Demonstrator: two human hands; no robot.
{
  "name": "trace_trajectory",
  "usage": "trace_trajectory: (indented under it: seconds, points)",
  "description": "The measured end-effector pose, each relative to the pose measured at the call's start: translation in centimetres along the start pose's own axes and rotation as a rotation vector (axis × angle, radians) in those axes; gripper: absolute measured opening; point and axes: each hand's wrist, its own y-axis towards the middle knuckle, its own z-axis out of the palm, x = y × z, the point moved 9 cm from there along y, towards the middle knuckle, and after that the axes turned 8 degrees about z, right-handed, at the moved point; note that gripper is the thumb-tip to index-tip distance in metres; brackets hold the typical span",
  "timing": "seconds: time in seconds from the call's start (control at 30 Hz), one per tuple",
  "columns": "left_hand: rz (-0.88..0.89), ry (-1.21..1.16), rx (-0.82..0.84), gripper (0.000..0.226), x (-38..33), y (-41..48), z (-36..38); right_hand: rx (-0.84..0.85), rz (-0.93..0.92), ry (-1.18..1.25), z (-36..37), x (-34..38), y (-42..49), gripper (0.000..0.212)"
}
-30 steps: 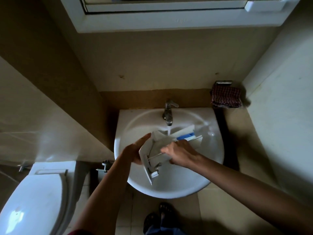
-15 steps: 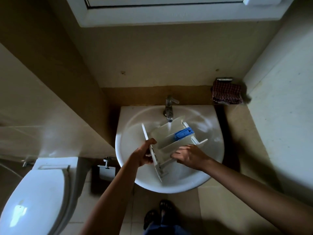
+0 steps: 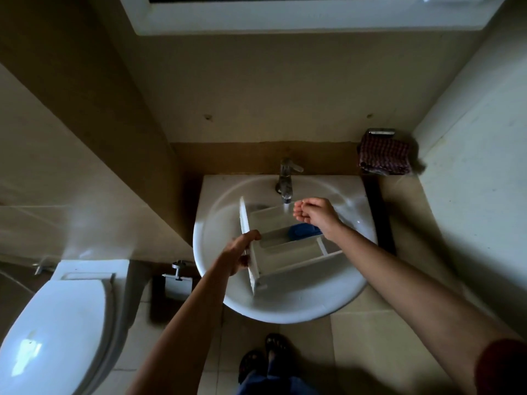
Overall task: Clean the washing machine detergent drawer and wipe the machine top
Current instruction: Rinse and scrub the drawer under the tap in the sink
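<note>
The white detergent drawer (image 3: 288,252) with a blue insert (image 3: 302,231) lies open side up over the white sink (image 3: 216,223). My left hand (image 3: 241,253) grips its front panel at the left. Water runs from the metal tap (image 3: 286,179) into the drawer's far compartment. My right hand (image 3: 313,213) is lifted off the drawer, cupped with fingers loosely curled beside the water stream, holding nothing.
A checked cloth (image 3: 383,155) hangs on a wall holder right of the sink. A toilet with shut lid (image 3: 54,332) stands at lower left, with a paper holder (image 3: 178,276) between it and the sink. Walls close in on both sides. My feet (image 3: 265,357) are below the basin.
The drawer was turned from tilted on edge to flat and open side up under the tap. My right hand let go of it and rose to the water stream.
</note>
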Motion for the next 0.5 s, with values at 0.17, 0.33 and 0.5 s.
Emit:
trace_trajectory:
  seconds: [0.17, 0.33, 0.5]
  points:
    - [0.024, 0.034, 0.003, 0.026, -0.5, 0.4, -0.8, 0.027, 0.227, 0.413, 2.0, -1.3, 2.2, 0.023]
    - [0.001, 0.005, 0.03, 0.042, 0.2, 0.9, -1.1, 0.103, 0.349, 0.627, 3.8, -2.6, 3.0, 0.023]
    - [-0.009, 0.022, 0.035, 0.043, 0.3, 1.1, -1.1, 0.125, 0.406, 0.565, 4.8, -2.5, 3.2, 0.034]
